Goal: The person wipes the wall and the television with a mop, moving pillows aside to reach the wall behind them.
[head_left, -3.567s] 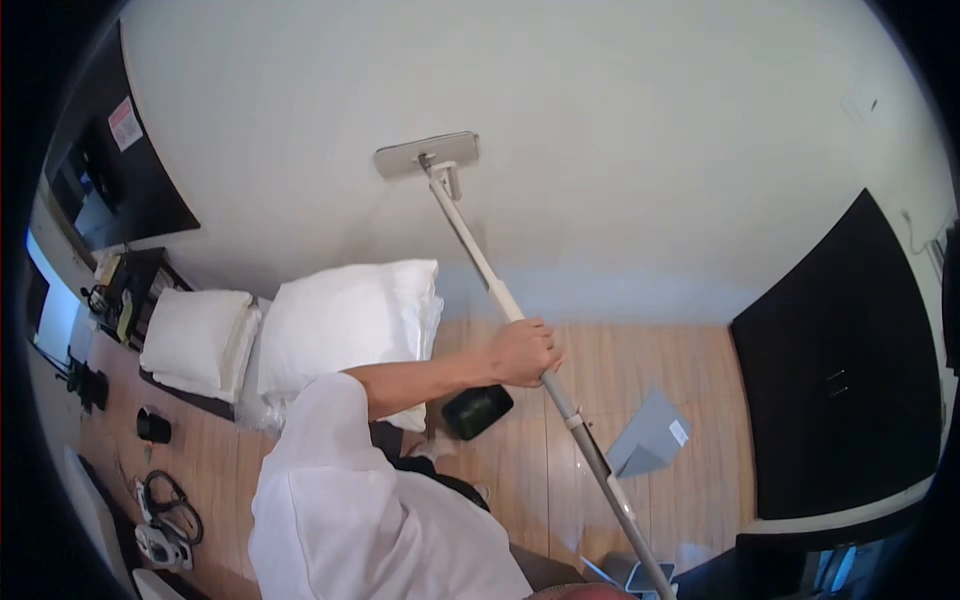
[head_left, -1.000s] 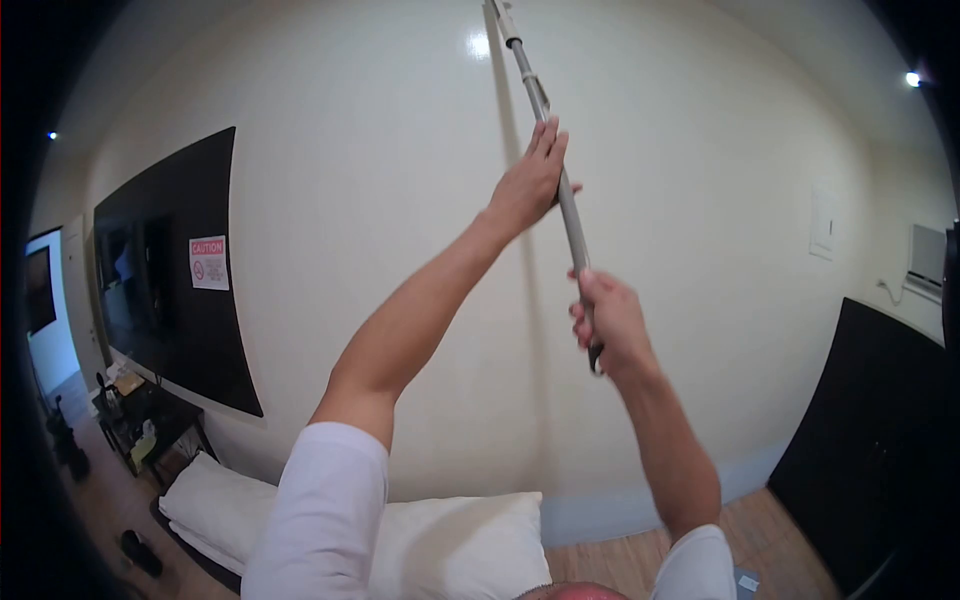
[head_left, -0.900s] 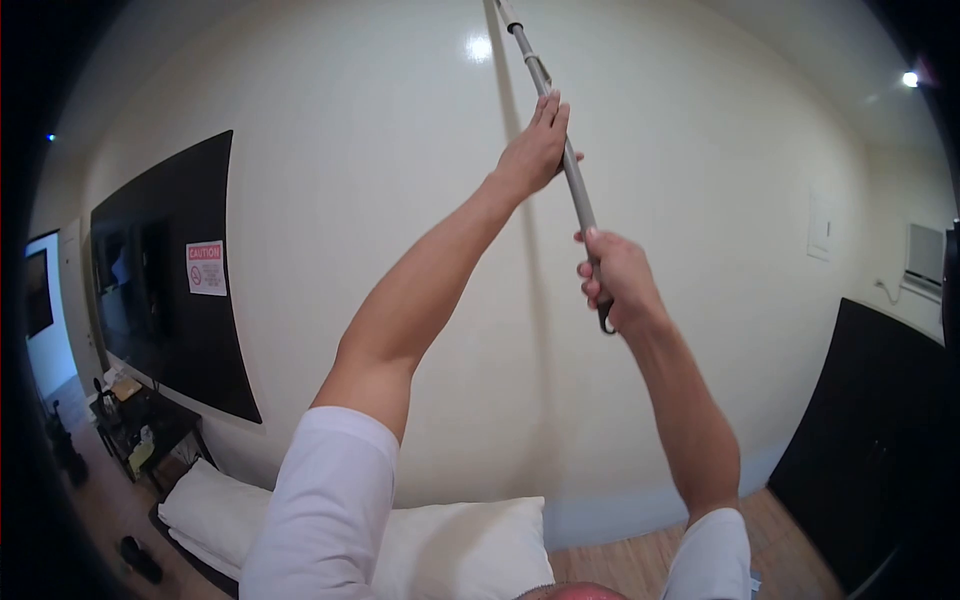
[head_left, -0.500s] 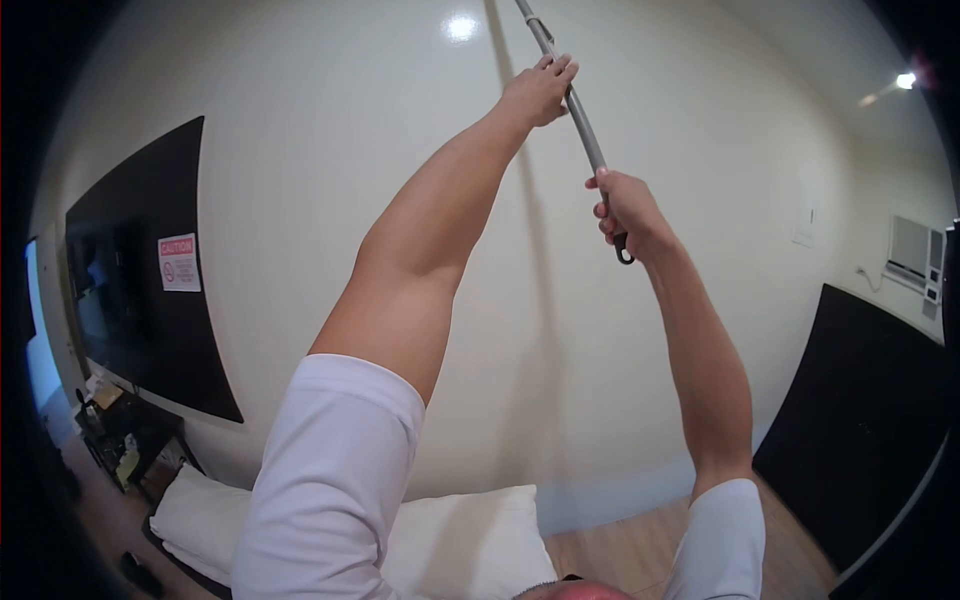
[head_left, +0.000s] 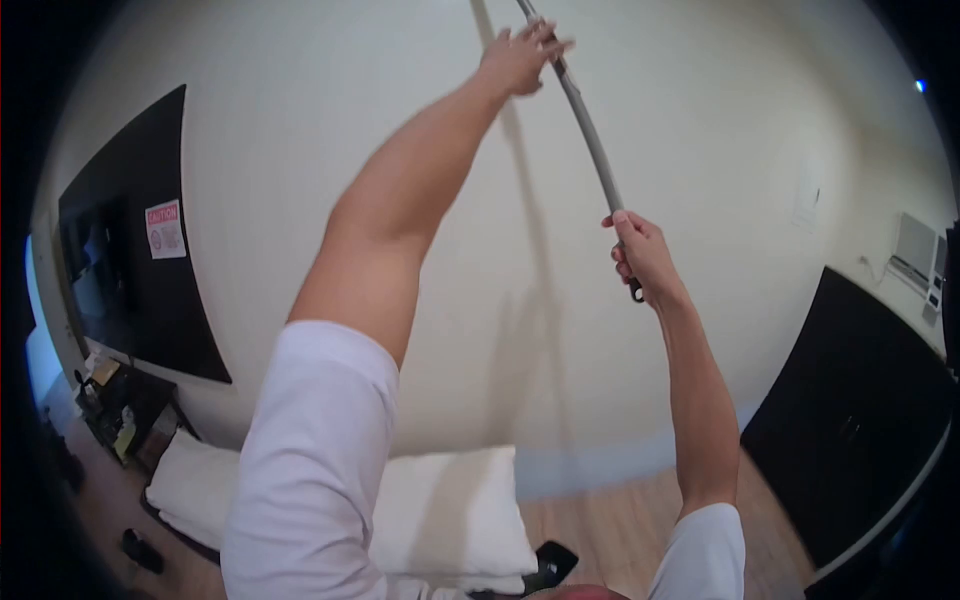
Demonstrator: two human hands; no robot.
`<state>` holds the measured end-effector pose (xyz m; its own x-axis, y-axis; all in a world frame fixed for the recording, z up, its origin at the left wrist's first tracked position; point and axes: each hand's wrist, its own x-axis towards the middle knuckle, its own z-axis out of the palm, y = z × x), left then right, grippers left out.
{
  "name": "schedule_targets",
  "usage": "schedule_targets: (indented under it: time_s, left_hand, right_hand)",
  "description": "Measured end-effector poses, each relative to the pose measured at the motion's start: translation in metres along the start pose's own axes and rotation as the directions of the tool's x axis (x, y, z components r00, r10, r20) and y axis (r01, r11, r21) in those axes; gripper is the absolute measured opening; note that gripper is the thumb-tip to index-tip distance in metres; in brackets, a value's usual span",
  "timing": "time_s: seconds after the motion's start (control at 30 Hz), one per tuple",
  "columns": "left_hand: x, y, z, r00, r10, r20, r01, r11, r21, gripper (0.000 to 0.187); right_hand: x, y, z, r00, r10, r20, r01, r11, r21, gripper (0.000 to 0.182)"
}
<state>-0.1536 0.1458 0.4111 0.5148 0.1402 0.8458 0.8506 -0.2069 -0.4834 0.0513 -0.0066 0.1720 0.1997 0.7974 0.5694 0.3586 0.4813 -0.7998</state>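
A long grey pole [head_left: 592,135] slants up in front of the wall, and its far end runs out of the top of the view. My right hand [head_left: 645,255] is wrapped round its lower end, just above a black tip with a hanging loop. Higher up, my left hand [head_left: 518,60] reaches to the pole with its fingers spread. Those fingers lie across the pole or just beside it; whether the palm touches it is hidden.
A pale wall [head_left: 400,270] stands ahead. White pillows [head_left: 450,510] lie below. At left are a dark panel with a caution sign [head_left: 166,230] and a cluttered black table [head_left: 130,400]; at right, a black panel [head_left: 850,410] and an air conditioner [head_left: 915,250].
My left hand has moved up and left and its fingers have spread. My right hand, still round the pole, sits lower and further right. The pillows appear higher in view.
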Motion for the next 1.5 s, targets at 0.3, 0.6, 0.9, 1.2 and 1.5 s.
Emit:
schedule_targets:
  time_s: [0.3, 0.6, 0.9, 1.2, 1.5]
  left_hand:
    - [-0.007, -0.002, 0.017, 0.983, 0.156, 0.093, -0.149, 0.986, -0.072, 0.072]
    - [-0.006, 0.016, 0.055, 0.994, 0.113, -0.011, -0.113, 0.994, 0.0, 0.069]
    - [-0.032, 0.103, -0.005, 0.981, 0.189, -0.052, -0.195, 0.966, -0.169, 0.059]
    - [-0.102, 0.213, 0.001, 0.926, 0.296, -0.236, -0.367, 0.854, -0.368, 0.046]
    - [-0.24, 0.344, -0.014, 0.911, 0.03, -0.412, -0.24, 0.849, -0.47, 0.038]
  right_hand:
    - [-0.079, 0.078, -0.064, 0.98, 0.171, 0.098, -0.178, 0.982, 0.071, 0.037]
    - [-0.089, 0.06, -0.118, 0.919, 0.296, 0.26, -0.329, 0.94, 0.092, 0.04]
    - [-0.167, 0.076, -0.221, 0.922, 0.37, 0.115, -0.362, 0.928, -0.087, 0.049]
    - [-0.254, 0.115, -0.301, 0.925, 0.297, -0.238, -0.376, 0.622, -0.687, 0.051]
    - [-0.372, 0.119, -0.371, 0.874, 0.306, -0.377, -0.456, 0.252, -0.854, 0.048]
